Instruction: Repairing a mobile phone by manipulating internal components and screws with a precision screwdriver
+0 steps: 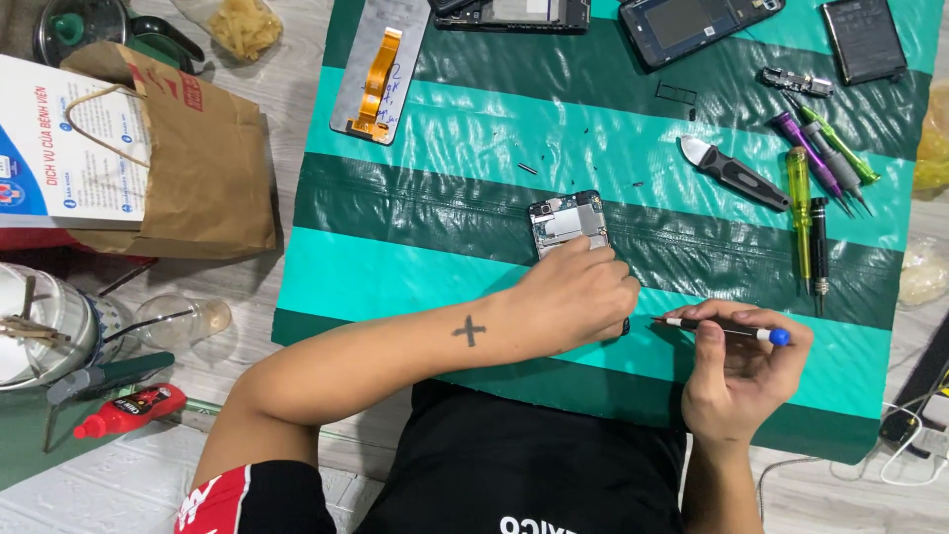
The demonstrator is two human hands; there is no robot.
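While the left hand point(573, 297) covers the opened phone point(565, 220), the right hand point(736, 381) apparently pinches a screwdriver point(722, 327).

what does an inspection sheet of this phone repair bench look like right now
surface: green striped mat on a pale floor
job's things: opened phone with its circuit board exposed, under the left hand; small screwdriver in the right hand
clutter: screen panel with orange flex, phone frame, battery, pry tool, spare screwdrivers, tiny loose parts on the mat
grippers: left hand pressing on the phone, right hand gripping the screwdriver
cables: white cable at the right edge
surroundings: brown paper bag, glass, red bottle
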